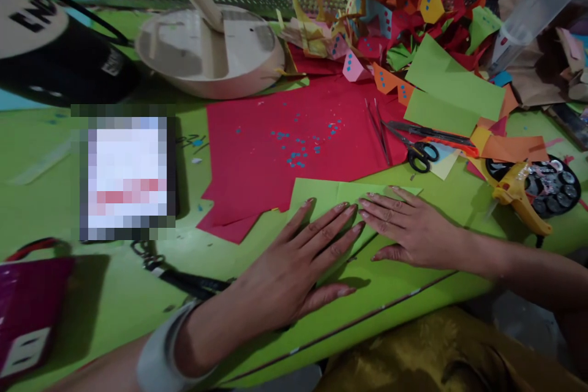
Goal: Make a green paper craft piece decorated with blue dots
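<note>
Both my hands rest flat on a folded sheet of light green paper (312, 191) near the table's front edge. My left hand (301, 263), with a pale band on its wrist, lies across the sheet's left part with fingers spread. My right hand (413, 226) presses on the right part, fingers stretched out, its fingertips close to those of my left hand. Just beyond lies red paper (243, 165) sprinkled with small blue dots (296, 153). Tweezers (379, 131) rest on its right side, beside black-handled scissors (420, 156) and an orange utility knife (441, 138).
A yellow glue gun (517, 187) lies at the right by a round black case (558, 184). Folded coloured papers (390, 6) are heaped at the back near a cream bowl (184, 73). A blurred-out device (128, 171), a lanyard (188, 278) and a maroon box (32, 300) occupy the left.
</note>
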`<action>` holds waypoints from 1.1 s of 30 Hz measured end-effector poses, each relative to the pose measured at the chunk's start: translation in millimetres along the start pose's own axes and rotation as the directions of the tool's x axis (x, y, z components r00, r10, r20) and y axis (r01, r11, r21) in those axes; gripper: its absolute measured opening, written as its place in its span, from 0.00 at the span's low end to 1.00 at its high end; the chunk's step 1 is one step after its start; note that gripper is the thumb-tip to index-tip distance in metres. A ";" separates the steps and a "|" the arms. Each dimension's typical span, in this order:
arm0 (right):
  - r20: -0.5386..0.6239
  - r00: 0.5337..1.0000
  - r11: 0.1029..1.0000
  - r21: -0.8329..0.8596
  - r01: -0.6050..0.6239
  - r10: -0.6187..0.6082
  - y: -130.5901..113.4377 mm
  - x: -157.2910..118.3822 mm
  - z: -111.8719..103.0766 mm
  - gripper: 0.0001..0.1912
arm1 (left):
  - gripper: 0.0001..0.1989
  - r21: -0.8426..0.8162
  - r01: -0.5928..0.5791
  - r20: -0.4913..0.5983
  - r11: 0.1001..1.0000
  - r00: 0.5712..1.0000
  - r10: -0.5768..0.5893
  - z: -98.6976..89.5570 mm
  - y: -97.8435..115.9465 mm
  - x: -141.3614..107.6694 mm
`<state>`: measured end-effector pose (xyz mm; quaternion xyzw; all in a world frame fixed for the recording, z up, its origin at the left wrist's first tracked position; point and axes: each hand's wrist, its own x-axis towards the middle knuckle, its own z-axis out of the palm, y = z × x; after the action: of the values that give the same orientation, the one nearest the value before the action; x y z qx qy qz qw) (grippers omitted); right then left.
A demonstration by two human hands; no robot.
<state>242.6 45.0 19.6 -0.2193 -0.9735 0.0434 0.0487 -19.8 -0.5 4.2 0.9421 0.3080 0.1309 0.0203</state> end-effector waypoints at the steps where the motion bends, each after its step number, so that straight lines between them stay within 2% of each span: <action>1: -0.007 1.000 1.000 0.001 0.000 0.000 -0.1 0.1 -0.1 0.32 | 0.39 -0.001 -0.004 -0.005 1.000 1.000 0.004 -0.2 -0.3 0.2; 6: -0.030 1.000 1.000 0.016 0.005 -0.005 -0.1 0.2 0.3 0.31 | 0.39 -0.011 -0.002 -0.017 1.000 1.000 0.001 -0.8 -1.6 1.0; 11: 0.004 1.000 1.000 0.030 -0.002 0.002 0.8 -0.4 2.2 0.33 | 0.32 0.014 -0.030 -0.006 0.999 1.000 0.030 -1.0 -2.8 -0.1; 14: 0.003 1.000 0.999 0.038 0.000 -0.001 1.5 -0.7 3.8 0.34 | 0.32 0.009 -0.040 -0.007 0.999 0.999 0.040 -1.6 -2.3 -0.2; 19: 0.037 0.999 0.998 0.057 -0.009 0.007 2.4 -0.6 4.9 0.35 | 0.31 -0.054 0.043 -0.019 0.998 0.999 -0.044 -1.6 0.2 0.0; 21: 0.055 0.998 0.998 0.063 -0.020 0.017 2.4 -0.4 4.7 0.35 | 0.30 -0.046 0.016 -0.026 0.999 1.000 -0.017 -1.5 0.2 -0.2; 25: 0.068 0.998 0.997 0.076 -0.021 0.015 2.8 0.2 3.4 0.35 | 0.30 -0.026 -0.024 -0.030 0.999 0.999 0.023 -1.1 -0.8 -0.3; 33: 0.069 0.998 0.996 0.085 0.000 -0.006 4.6 -0.3 -1.0 0.34 | 0.35 -0.034 -0.002 -0.009 0.999 1.000 0.002 1.4 0.3 -1.7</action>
<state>244.9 49.1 20.2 -0.2141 -0.9722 0.0921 0.0245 -20.6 -1.7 2.5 0.9414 0.3049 0.1402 0.0347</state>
